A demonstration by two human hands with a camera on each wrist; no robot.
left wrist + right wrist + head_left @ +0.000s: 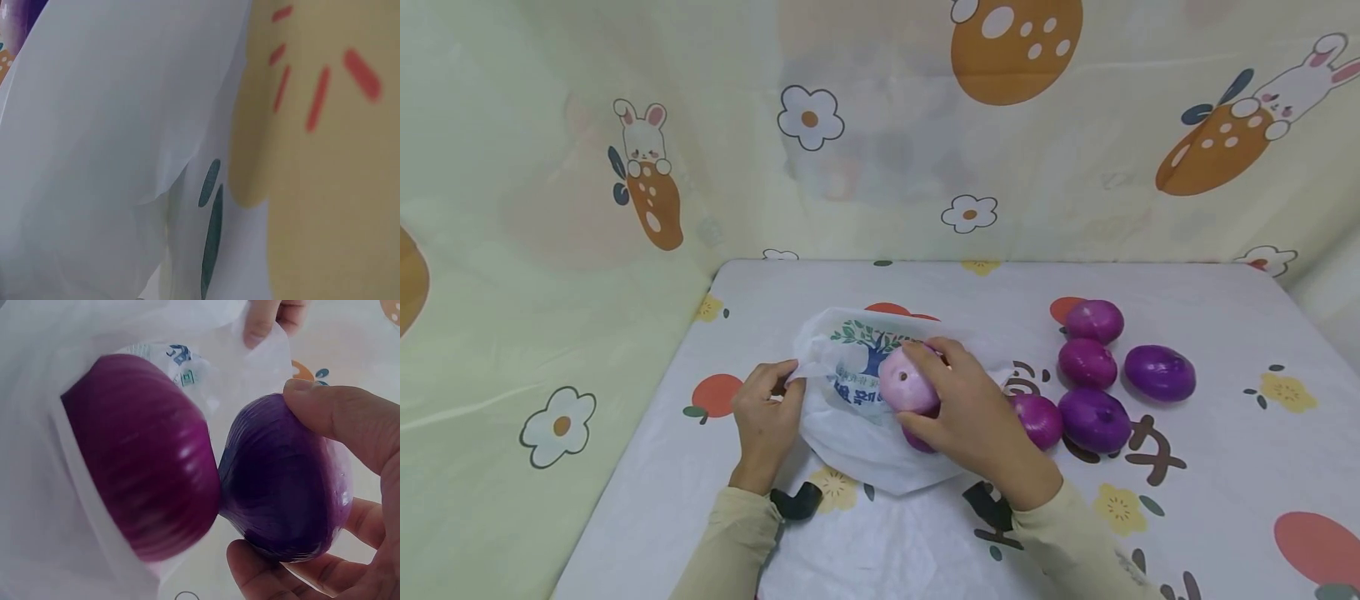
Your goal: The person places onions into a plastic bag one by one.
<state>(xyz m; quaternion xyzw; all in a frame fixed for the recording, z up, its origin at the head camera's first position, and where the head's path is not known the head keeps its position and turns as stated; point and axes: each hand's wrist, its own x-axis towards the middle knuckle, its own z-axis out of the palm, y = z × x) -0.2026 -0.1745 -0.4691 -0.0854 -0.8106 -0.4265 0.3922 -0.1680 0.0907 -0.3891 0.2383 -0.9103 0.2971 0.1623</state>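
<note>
"Where's that onion [902, 383] now?"

"Up over the white bag [857, 442], left of the middle of the table [1217, 500], nearer the left edge than the right! The right hand [973, 408] has it gripped, thumb one side, fingers the other."

"And the left hand [767, 421]?"

"Pinching the bag's rim, thumb against fingers! Look at the right wrist view: a second onion [144, 456] sits partly inside the bag, right up against the held one."

"Any more out there?"

"Five loose onions [1095, 419], bunched right of the bag, towards the table's right edge! Beyond the far edge hangs a backdrop [887, 208] printed with rabbits and flowers."
</note>
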